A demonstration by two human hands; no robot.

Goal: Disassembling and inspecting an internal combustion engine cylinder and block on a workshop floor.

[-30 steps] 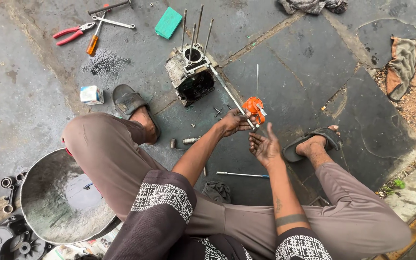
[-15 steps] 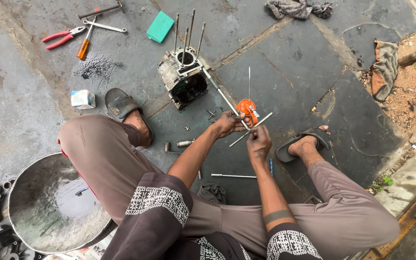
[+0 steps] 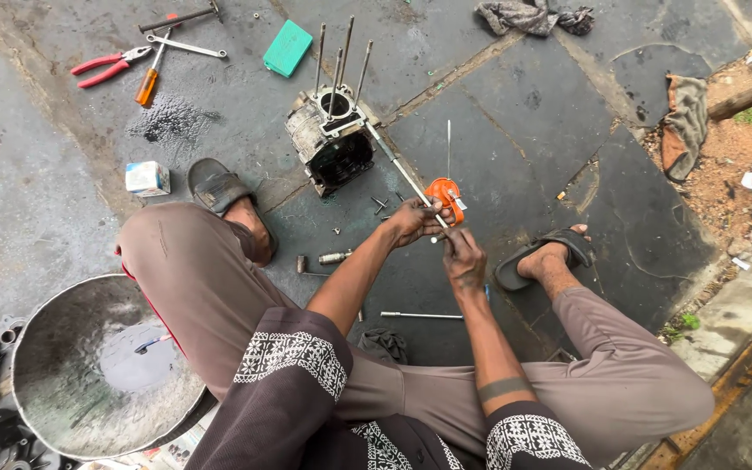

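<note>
Nearby, grey liquid (image 3: 128,357) pooled inside metal basin (image 3: 54,322).

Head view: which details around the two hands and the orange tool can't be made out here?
- Orange tool: the left hand covers its lower part; its kind is unclear.
- Right hand: fingertips curl under, so its grip is hidden.
- Small bolts on the floor: too small to identify.
- Metal basin: frame edge cuts off the parts beside it.
</note>
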